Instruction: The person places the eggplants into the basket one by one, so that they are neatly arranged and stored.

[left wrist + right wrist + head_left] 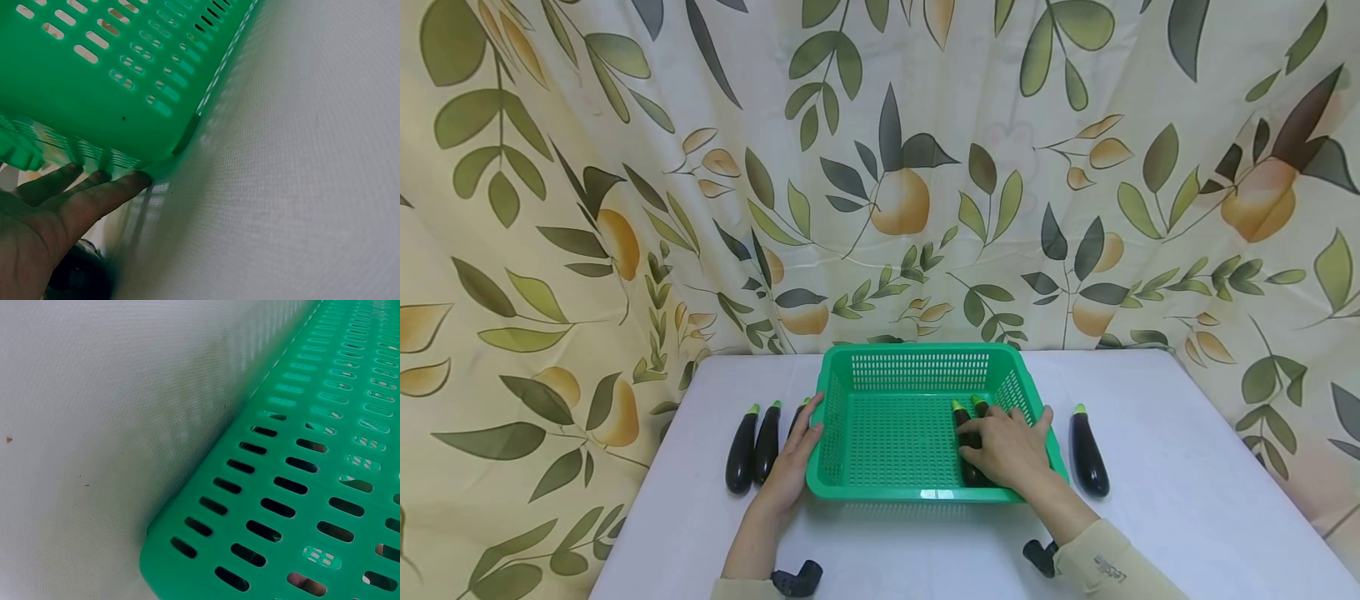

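Note:
A green plastic basket [917, 493] with slotted walls stands on the table. My left hand [790, 467] rests against its left side, fingers extended; the left wrist view shows the fingertips [134, 181] at the basket wall. Inside the basket, toward its right end, lie two dark eggplants with green stem ends. My right hand [1007, 450] reaches over the rim, bent fingers lying across the left eggplant [967, 473] and the right eggplant [980, 407]. It covers most of the right one, and I cannot tell if it grips it. The right wrist view shows mainly the basket's slotted outer wall [281, 487].
Left of the basket lie an eggplant [742, 454], another eggplant [767, 442] and a third eggplant [800, 412] partly behind my left hand. One more eggplant [1089, 454] is to the basket's right. A leaf-and-fruit patterned curtain [895, 275] hangs behind the white-covered table [1180, 500].

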`<state>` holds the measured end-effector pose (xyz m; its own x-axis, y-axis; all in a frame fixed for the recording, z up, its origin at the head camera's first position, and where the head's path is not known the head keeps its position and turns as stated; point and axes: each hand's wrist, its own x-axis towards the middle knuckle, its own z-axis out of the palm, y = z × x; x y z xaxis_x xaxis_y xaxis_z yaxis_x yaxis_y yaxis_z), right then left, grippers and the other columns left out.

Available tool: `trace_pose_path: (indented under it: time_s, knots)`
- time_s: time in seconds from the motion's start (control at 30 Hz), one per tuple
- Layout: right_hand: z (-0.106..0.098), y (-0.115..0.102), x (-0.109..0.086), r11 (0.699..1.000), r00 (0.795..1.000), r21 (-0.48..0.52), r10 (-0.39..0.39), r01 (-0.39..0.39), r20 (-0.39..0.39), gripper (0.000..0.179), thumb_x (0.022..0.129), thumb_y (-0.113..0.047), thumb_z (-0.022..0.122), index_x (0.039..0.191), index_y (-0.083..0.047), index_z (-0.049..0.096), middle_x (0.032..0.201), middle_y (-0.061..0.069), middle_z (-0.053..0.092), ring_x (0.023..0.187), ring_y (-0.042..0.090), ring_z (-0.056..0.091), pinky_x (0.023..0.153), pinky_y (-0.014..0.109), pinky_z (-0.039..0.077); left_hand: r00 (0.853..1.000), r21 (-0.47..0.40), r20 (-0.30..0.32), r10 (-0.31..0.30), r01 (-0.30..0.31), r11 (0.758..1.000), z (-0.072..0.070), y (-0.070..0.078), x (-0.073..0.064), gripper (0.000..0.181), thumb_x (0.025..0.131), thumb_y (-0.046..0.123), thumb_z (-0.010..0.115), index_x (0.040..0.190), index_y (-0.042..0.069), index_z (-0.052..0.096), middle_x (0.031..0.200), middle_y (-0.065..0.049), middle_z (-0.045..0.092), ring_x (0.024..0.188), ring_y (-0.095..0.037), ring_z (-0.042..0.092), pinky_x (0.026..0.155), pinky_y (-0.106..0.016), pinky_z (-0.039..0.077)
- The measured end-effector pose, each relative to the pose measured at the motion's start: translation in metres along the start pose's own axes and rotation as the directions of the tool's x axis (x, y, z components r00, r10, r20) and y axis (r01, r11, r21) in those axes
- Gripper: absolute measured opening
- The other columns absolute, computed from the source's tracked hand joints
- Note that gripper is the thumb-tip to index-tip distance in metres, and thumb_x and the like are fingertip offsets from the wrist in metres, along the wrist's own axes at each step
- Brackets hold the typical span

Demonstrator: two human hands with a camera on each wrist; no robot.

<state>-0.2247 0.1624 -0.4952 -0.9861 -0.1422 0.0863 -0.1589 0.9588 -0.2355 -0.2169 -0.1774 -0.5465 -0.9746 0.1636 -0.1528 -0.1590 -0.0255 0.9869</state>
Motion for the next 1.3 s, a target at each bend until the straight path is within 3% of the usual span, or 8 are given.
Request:
trace_pose_path:
  time_s: [0.2, 0.7, 1.3]
  knots:
    - [-0.0006, -0.0008, 0.0006, 1.0, 1.0, -0.001, 0.005, -0.005, -0.004, 0.027, 0.086, -0.034, 0.084, 0.111, -0.025, 0.082, 0.11, 0.014, 0.07, 0.099, 0.039, 0.057, 0.105, 0.091, 0.002, 1.0, 0.007, -0.013, -0.016, 0.016, 1.0, 0.0008, 0.0027, -0.0011, 0.044, 0.108, 0.053, 0.045, 0.15, 0.062, 0.035, 0.173, 0.012, 0.012, 0.163, -0.024, -0.001, 0.125, -0.069, 0.0]
    - [-0.0024, -0.0005, 0.0011, 1.0, 0.999, 0.007, 0.0, 0.001, -0.04, 0.027, 0.085, -0.035, 0.083, 0.11, -0.026, 0.082, 0.101, 0.011, 0.067, 0.097, 0.036, 0.057, 0.105, 0.09, 0.005, 1.0, 0.029, -0.002, 0.018, -0.018, 0.999, -0.0003, 0.0038, 0.0012, 0.046, 0.108, 0.054, 0.043, 0.153, 0.059, 0.032, 0.174, 0.009, 0.01, 0.163, -0.029, -0.003, 0.123, -0.072, -0.002]
    - [-0.0084, 0.0016, -0.0013, 0.992, 0.998, 0.123, 0.024, -0.015, -0.066, 0.041, 0.087, -0.033, 0.081, 0.125, -0.018, 0.076, 0.121, 0.016, 0.067, 0.11, 0.041, 0.056, 0.105, 0.085, 0.009, 1.0, 0.023, -0.006, -0.008, 0.008, 1.0, -0.0001, -0.0013, 0.0012, 0.046, 0.106, 0.058, 0.045, 0.15, 0.062, 0.034, 0.174, 0.011, 0.011, 0.163, -0.028, -0.003, 0.123, -0.072, -0.001]
